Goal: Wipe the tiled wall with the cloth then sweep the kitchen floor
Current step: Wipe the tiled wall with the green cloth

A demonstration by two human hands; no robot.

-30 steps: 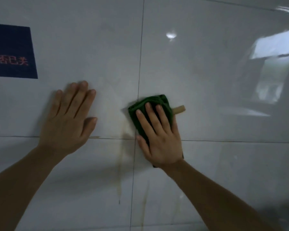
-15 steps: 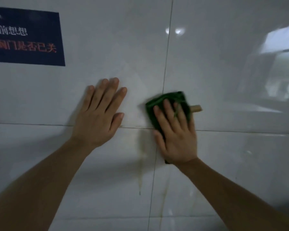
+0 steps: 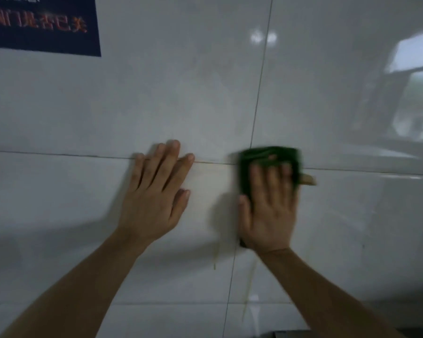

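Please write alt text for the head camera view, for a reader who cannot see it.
The right hand presses a green cloth flat against a white tiled wall, where yellowish streaks run down. The left hand rests flat on the wall beside it, and a dark sign hangs at the upper left.

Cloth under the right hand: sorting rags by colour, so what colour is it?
Dark green cloth, clearest in the head view.
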